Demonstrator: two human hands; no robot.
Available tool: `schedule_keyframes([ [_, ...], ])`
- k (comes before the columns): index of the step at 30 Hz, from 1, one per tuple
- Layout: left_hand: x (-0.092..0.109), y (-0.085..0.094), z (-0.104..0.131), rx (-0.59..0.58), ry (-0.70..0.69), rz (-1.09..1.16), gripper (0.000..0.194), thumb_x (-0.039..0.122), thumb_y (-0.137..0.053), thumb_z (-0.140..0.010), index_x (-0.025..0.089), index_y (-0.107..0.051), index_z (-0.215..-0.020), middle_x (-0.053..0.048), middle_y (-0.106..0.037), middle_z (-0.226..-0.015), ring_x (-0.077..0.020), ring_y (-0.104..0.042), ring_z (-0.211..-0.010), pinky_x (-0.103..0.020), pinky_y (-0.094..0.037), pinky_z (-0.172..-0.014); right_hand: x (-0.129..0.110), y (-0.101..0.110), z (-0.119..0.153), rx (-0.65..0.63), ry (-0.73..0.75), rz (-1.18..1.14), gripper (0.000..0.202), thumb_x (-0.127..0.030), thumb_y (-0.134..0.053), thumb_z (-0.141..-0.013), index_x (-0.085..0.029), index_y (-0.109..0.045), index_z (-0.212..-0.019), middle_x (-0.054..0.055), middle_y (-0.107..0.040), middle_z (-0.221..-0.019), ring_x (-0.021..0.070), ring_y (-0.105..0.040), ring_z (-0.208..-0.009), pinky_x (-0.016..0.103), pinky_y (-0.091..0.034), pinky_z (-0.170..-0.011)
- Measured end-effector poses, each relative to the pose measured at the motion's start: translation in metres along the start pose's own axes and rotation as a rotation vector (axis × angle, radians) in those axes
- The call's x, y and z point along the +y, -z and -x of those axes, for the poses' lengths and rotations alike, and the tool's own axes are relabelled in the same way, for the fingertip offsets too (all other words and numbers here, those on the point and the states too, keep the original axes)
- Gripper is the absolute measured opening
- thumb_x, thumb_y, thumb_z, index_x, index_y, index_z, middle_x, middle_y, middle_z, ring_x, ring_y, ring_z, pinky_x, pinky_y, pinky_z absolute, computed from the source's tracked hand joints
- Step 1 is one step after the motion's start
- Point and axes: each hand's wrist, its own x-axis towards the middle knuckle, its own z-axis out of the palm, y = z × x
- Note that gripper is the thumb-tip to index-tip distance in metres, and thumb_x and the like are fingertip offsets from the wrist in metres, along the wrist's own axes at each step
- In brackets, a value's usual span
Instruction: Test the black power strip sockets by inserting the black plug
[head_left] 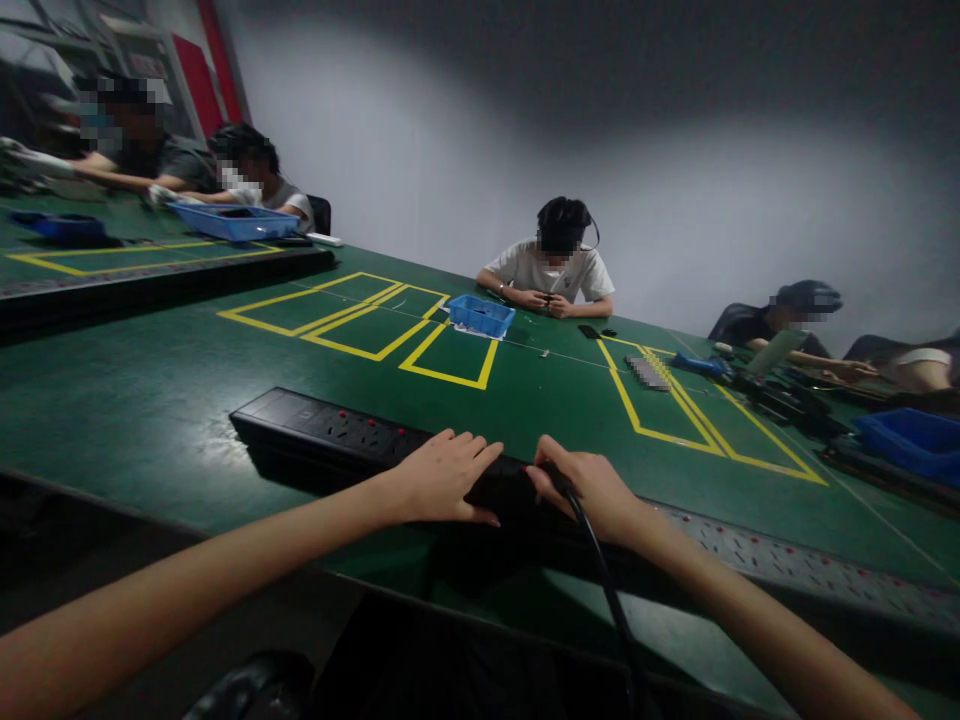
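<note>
A: State, nr. side?
B: R. hand [589, 490] clamped on corded plug [556, 478]; L. hand [448, 475] laid open over power strip [281, 412], nr. desk [165, 400] edge.
A: Progress?
B: Plug at strip; seating can't tell. Left sockets [371, 435] unfilled.

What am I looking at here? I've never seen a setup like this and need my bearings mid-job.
There is no robot here, only a person's two bare hands. The single picture comes from a camera worn on that person's head, looking forward and down, so the forearms reach in from the bottom.

The left hand lies over a long black power strip, fingers stretched out. The right hand grips a black cable near its end, at the strip; whether it is plugged in is hidden.

The green table also bears yellow tape outlines and a blue tray before the person opposite. Those other hands are a co-worker's.
</note>
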Motion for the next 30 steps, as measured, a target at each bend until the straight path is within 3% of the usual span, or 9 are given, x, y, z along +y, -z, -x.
schedule_keyframes([
  [6, 0.003, -0.004, -0.002, 0.037, 0.013, -0.007, 0.081, 0.069, -0.040, -0.073, 0.009, -0.036, -0.127, -0.014, -0.055, -0.103, -0.0297, -0.051, -0.090, -0.040, -0.034, -0.077, 0.013, -0.007, -0.014, -0.071, 0.021, 0.041, 0.024, -0.041, -0.033, -0.090, -0.022, -0.045, -0.081, -0.002, -0.057, -0.064, 0.0120, -0.051, -0.056, 0.021, -0.027, -0.052],
  [12, 0.002, -0.006, -0.001, 0.049, 0.011, -0.017, 0.078, 0.066, -0.043, -0.072, 0.010, -0.038, -0.126, -0.014, -0.055, -0.102, -0.0290, -0.051, -0.091, -0.038, -0.033, -0.079, 0.027, -0.006, -0.029, -0.015, -0.032, 0.111, 0.026, -0.041, -0.026, -0.092, -0.022, -0.043, -0.085, -0.002, -0.056, -0.066, 0.0123, -0.051, -0.056, 0.021, -0.025, -0.051],
  [17, 0.004, -0.003, -0.002, 0.045, 0.015, -0.025, 0.078, 0.067, -0.041, -0.073, 0.009, -0.038, -0.125, -0.014, -0.056, -0.100, -0.0291, -0.051, -0.090, -0.039, -0.033, -0.078, 0.015, -0.011, -0.023, -0.011, 0.014, 0.225, 0.018, -0.037, -0.034, -0.090, -0.021, -0.043, -0.089, -0.001, -0.058, -0.067, 0.0134, -0.053, -0.057, 0.022, -0.024, -0.052],
  [23, 0.003, -0.002, -0.002, 0.037, 0.015, -0.009, 0.078, 0.066, -0.041, -0.073, 0.009, -0.037, -0.126, -0.015, -0.055, -0.103, -0.0296, -0.051, -0.090, -0.040, -0.034, -0.078, -0.002, -0.018, -0.005, -0.021, 0.042, 0.355, 0.017, -0.029, -0.030, -0.091, -0.018, -0.043, -0.091, 0.003, -0.059, -0.071, 0.0146, -0.054, -0.061, 0.025, -0.020, -0.050],
  [30, 0.004, -0.002, -0.002, 0.016, 0.019, 0.000, 0.076, 0.064, -0.042, -0.074, 0.010, -0.036, -0.127, -0.015, -0.054, -0.105, -0.0298, -0.050, -0.092, -0.040, -0.034, -0.080, -0.013, -0.018, -0.006, -0.063, 0.080, 0.462, 0.014, -0.029, -0.034, -0.090, -0.019, -0.043, -0.092, 0.003, -0.059, -0.074, 0.0131, -0.052, -0.057, 0.027, -0.013, -0.049],
])
